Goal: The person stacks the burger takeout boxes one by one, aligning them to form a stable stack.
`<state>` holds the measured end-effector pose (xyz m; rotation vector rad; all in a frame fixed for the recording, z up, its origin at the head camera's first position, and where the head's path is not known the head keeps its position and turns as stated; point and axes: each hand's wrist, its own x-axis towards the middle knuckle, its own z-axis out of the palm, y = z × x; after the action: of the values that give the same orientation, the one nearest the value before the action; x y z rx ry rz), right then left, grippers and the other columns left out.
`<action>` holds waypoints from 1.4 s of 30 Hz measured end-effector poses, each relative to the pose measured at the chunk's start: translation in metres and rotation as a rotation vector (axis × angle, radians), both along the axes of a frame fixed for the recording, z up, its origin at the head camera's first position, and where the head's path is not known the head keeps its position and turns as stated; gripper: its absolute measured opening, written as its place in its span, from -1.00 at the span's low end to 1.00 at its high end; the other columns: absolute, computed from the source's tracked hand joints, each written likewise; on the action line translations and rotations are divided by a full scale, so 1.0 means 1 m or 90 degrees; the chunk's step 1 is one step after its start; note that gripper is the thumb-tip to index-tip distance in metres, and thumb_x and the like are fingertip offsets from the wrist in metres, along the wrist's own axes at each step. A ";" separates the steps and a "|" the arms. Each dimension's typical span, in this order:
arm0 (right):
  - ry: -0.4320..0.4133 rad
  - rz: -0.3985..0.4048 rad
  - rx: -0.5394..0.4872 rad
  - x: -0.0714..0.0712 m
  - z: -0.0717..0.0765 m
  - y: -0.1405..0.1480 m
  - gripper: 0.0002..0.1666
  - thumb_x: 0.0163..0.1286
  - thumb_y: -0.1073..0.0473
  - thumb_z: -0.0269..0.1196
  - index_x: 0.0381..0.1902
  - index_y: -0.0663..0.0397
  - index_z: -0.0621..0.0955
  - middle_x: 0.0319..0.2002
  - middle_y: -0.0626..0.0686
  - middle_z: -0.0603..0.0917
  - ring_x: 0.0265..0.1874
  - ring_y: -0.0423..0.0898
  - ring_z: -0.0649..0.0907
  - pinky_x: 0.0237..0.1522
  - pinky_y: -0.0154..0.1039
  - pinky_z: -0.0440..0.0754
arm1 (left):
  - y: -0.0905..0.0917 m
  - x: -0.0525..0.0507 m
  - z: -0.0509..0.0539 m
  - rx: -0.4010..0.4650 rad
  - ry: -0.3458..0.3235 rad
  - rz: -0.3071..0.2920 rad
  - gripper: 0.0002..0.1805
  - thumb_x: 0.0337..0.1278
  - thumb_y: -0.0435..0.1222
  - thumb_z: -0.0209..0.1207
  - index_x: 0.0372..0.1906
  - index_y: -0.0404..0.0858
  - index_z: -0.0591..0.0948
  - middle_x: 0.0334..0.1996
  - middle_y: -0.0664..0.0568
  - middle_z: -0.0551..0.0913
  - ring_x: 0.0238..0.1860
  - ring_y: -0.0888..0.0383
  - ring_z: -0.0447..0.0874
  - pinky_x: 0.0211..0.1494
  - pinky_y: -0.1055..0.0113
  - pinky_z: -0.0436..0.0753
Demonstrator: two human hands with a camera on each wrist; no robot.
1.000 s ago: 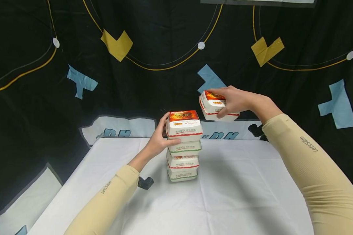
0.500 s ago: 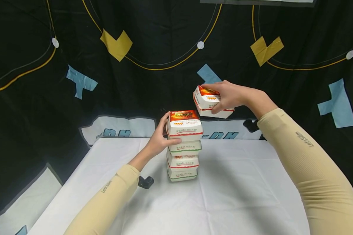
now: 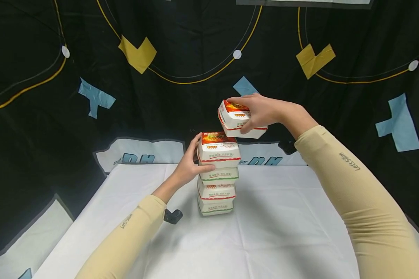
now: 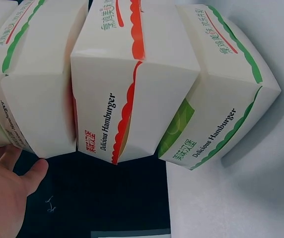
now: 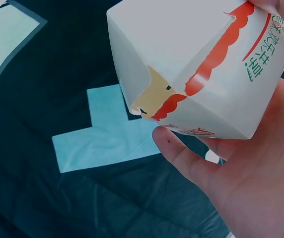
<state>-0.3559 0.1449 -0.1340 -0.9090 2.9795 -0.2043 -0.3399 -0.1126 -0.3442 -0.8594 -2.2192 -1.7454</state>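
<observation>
Several white hamburger boxes stand in one column on the white table (image 3: 276, 217). Red-trimmed and green-trimmed boxes alternate, with a red-trimmed hamburger box (image 3: 219, 153) on top. My left hand (image 3: 192, 164) holds the column's upper left side, its thumb across the front near the seam below the top box. In the left wrist view, lower boxes (image 4: 102, 109) carry the words "Delicious Hamburger". Above and right of the column, my right hand (image 3: 265, 112) grips another red-trimmed hamburger box (image 3: 232, 121). That box overlaps the top box's back right corner in the head view; whether they touch I cannot tell.
A black curtain (image 3: 192, 108) with yellow and blue tape pieces hangs behind the table. A white banner strip (image 3: 167, 149) with blue lettering runs along the table's back edge. Each wrist carries a small black camera mount.
My right hand has carried its hamburger box left and slightly upward, from beside the column to over its right back corner. The left hand and the column have stayed in place.
</observation>
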 end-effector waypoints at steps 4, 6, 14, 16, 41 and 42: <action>0.002 0.007 0.000 0.000 -0.002 -0.009 0.17 0.15 -0.01 0.45 0.60 -0.41 0.08 0.47 0.09 0.24 0.33 0.09 0.22 0.13 -0.01 0.59 | 0.000 0.002 -0.002 -0.002 -0.008 0.000 0.17 0.04 -0.33 0.42 0.61 0.16 -0.08 0.38 -0.05 0.28 0.36 -0.02 0.36 0.38 -0.16 0.41; 0.001 0.013 0.003 0.000 -0.004 -0.013 0.17 0.15 -0.02 0.45 0.60 -0.40 0.08 0.46 0.10 0.26 0.33 0.09 0.23 0.12 -0.03 0.61 | -0.001 0.003 -0.004 -0.003 -0.014 0.000 0.17 0.04 -0.32 0.42 0.61 0.16 -0.09 0.40 -0.02 0.27 0.38 -0.01 0.34 0.39 -0.15 0.41; -0.009 0.025 0.013 0.001 -0.002 -0.026 0.16 0.15 -0.02 0.45 0.60 -0.39 0.09 0.46 0.07 0.26 0.33 0.07 0.21 0.09 -0.07 0.63 | 0.000 0.002 -0.006 -0.002 -0.021 -0.003 0.16 0.07 -0.29 0.41 0.60 0.22 -0.09 0.42 0.03 0.25 0.38 0.02 0.34 0.38 -0.12 0.45; -0.011 0.028 0.019 0.002 -0.001 -0.029 0.16 0.15 -0.02 0.45 0.60 -0.38 0.09 0.47 0.06 0.25 0.33 0.07 0.22 0.08 -0.08 0.64 | 0.000 0.002 -0.006 -0.004 -0.026 -0.004 0.16 0.06 -0.29 0.42 0.60 0.23 -0.10 0.41 0.03 0.25 0.37 0.03 0.35 0.36 -0.10 0.47; -0.039 0.007 0.063 0.005 -0.001 -0.058 0.13 0.17 -0.07 0.43 0.60 -0.41 0.11 0.23 -0.02 0.46 0.13 -0.01 0.46 0.01 -0.13 0.65 | -0.005 0.000 0.000 -0.018 -0.023 0.004 0.18 0.07 -0.26 0.42 0.61 0.19 -0.13 0.45 0.06 0.24 0.40 0.03 0.32 0.40 -0.12 0.41; -0.040 0.007 0.068 0.006 -0.001 -0.059 0.12 0.17 -0.08 0.43 0.60 -0.41 0.11 0.24 -0.01 0.46 0.14 -0.01 0.46 0.02 -0.12 0.64 | -0.006 0.000 0.000 -0.018 -0.023 0.005 0.19 0.07 -0.26 0.43 0.62 0.18 -0.13 0.45 0.06 0.24 0.39 0.03 0.33 0.38 -0.10 0.43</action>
<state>-0.3503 0.0858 -0.1352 -0.8894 2.8951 -0.0706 -0.3400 -0.1188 -0.3445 -0.8294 -2.2726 -1.7441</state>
